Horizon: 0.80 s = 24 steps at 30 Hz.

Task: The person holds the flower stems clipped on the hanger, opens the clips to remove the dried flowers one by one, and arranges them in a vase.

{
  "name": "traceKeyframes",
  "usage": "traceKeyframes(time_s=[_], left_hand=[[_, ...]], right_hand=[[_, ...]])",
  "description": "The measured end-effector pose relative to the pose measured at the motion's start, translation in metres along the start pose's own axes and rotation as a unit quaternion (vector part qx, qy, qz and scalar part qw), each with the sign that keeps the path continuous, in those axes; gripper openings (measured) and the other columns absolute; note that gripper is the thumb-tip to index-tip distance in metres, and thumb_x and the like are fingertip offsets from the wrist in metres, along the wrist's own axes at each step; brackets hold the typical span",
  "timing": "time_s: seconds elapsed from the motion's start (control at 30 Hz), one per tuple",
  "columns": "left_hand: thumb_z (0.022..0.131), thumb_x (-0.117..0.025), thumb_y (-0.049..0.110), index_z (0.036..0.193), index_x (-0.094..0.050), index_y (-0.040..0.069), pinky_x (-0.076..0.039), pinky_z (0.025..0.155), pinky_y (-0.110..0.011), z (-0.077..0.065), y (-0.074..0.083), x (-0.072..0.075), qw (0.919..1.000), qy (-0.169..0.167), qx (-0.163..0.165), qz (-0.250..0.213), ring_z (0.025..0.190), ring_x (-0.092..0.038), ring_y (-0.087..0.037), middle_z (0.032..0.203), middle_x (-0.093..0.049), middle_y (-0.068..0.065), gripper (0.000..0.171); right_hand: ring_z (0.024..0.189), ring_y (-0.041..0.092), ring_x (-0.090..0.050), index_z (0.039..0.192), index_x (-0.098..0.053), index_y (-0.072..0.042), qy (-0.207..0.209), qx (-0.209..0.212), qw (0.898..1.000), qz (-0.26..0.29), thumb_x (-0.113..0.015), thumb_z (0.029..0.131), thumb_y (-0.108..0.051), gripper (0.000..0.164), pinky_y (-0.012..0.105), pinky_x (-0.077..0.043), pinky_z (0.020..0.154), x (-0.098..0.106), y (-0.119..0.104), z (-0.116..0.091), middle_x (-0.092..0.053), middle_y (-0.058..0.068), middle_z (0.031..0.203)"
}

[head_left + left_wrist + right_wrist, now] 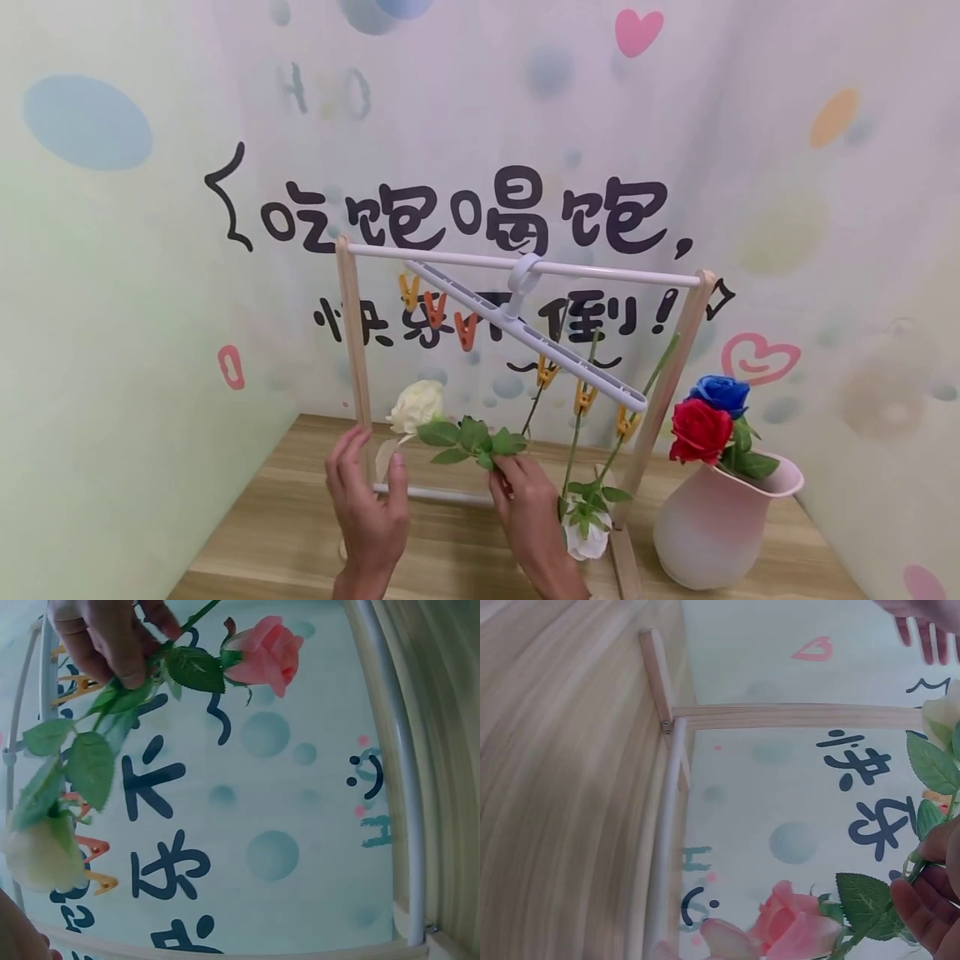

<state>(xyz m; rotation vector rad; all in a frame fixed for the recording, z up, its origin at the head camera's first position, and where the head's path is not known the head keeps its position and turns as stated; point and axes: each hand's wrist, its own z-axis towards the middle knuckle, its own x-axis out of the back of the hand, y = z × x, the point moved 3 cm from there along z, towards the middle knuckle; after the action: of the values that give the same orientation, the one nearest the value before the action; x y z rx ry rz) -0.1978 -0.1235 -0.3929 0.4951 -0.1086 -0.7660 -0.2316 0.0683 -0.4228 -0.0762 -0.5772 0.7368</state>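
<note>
My right hand (534,512) pinches the leafy green stem of a cream-white rose (416,406), whose bloom points left. My left hand (367,504) is just below that bloom, fingers spread and holding nothing. Above both hands, a pale hanger (525,333) hangs slanted from the rack's top bar, with yellow and orange clips (465,332) along it. Stems are clipped on its right half, blooms downward. A pink rose (266,656) hangs beside my right hand in the left wrist view; the hand hides it in the head view. A white rose (587,533) hangs farther right.
The wooden rack (350,333) stands on a wood-grain table (270,517), with a white lower bar (450,495) across it. At right is a pale pink vase (712,529) holding a red rose (701,429) and a blue rose (720,395). A printed backdrop hangs close behind.
</note>
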Motion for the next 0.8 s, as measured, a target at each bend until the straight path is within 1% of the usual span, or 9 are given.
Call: traceKeyframes(time_s=[0.1,0.2,0.27,0.37,0.47,0.57,0.7,0.8], left_hand=[[0.074,-0.061,0.003,0.114,-0.049,-0.007,-0.028,0.099,-0.024,-0.004,-0.003,-0.005,0.9997,-0.019,0.017,-0.004,0.110,-0.042,-0.031,0.115,-0.048,-0.021,0.043],[0.076,-0.061,0.003,0.117,-0.047,-0.007,-0.027,0.099,-0.022,-0.009,-0.007,-0.011,0.9984,-0.047,0.032,0.000,0.112,-0.042,-0.030,0.117,-0.047,-0.017,0.044],[0.077,-0.061,0.004,0.119,-0.047,-0.005,-0.028,0.099,-0.023,-0.013,-0.009,-0.016,0.9970,-0.065,0.041,0.003,0.112,-0.043,-0.028,0.118,-0.048,-0.015,0.045],[0.079,-0.061,0.006,0.123,-0.046,0.000,-0.031,0.097,-0.026,-0.018,-0.011,-0.024,0.9943,-0.090,0.057,0.006,0.112,-0.044,-0.024,0.120,-0.048,-0.011,0.047],[0.081,-0.061,0.010,0.125,-0.045,0.004,-0.034,0.093,-0.033,-0.023,-0.013,-0.032,0.9895,-0.119,0.083,0.006,0.111,-0.045,-0.021,0.121,-0.047,-0.008,0.047],[0.084,-0.061,0.015,0.123,-0.045,0.005,-0.037,0.088,-0.040,-0.026,-0.015,-0.041,0.9839,-0.149,0.099,0.008,0.109,-0.046,-0.022,0.119,-0.047,-0.008,0.043],[0.084,-0.061,0.016,0.122,-0.046,0.008,-0.039,0.084,-0.043,-0.030,-0.015,-0.054,0.9781,-0.186,0.094,0.012,0.106,-0.048,-0.024,0.117,-0.048,-0.010,0.042],[0.084,-0.062,0.019,0.124,-0.045,0.010,-0.040,0.084,-0.043,-0.032,-0.013,-0.064,0.9708,-0.217,0.102,0.017,0.106,-0.048,-0.024,0.118,-0.048,-0.008,0.045]], right_hand=[[0.069,0.006,-0.056,0.090,-0.068,-0.007,0.008,-0.007,1.000,0.013,-0.070,0.074,-0.005,0.017,0.007,-0.043,0.057,0.004,0.000,0.002,-0.061,0.000,0.084],[0.068,0.006,-0.056,0.090,-0.067,-0.006,0.016,-0.011,1.000,0.018,-0.070,0.074,-0.004,0.017,0.008,-0.043,0.057,0.009,0.000,0.003,-0.061,0.001,0.083],[0.066,0.006,-0.056,0.091,-0.067,-0.006,0.019,-0.013,0.999,0.022,-0.069,0.074,-0.004,0.017,0.009,-0.043,0.057,0.011,-0.001,0.004,-0.061,0.001,0.083],[0.066,0.007,-0.058,0.092,-0.067,-0.006,0.022,-0.016,0.999,0.032,-0.068,0.075,-0.004,0.017,0.009,-0.044,0.056,0.015,-0.001,0.006,-0.061,0.002,0.083],[0.066,0.007,-0.059,0.092,-0.067,-0.007,0.035,-0.013,0.999,0.036,-0.068,0.076,-0.004,0.017,0.009,-0.044,0.057,0.019,-0.002,0.008,-0.061,0.002,0.082],[0.066,0.007,-0.059,0.092,-0.067,-0.006,0.054,-0.007,0.998,0.044,-0.067,0.075,-0.003,0.017,0.008,-0.044,0.056,0.023,-0.003,0.011,-0.062,0.001,0.081],[0.065,0.010,-0.061,0.092,-0.066,-0.004,0.073,-0.001,0.995,0.067,-0.066,0.074,0.000,0.018,0.009,-0.045,0.056,0.028,-0.005,0.014,-0.062,0.003,0.081],[0.066,0.011,-0.061,0.092,-0.066,-0.003,0.086,0.005,0.993,0.076,-0.066,0.073,0.003,0.019,0.011,-0.046,0.056,0.033,-0.006,0.017,-0.062,0.004,0.081]])
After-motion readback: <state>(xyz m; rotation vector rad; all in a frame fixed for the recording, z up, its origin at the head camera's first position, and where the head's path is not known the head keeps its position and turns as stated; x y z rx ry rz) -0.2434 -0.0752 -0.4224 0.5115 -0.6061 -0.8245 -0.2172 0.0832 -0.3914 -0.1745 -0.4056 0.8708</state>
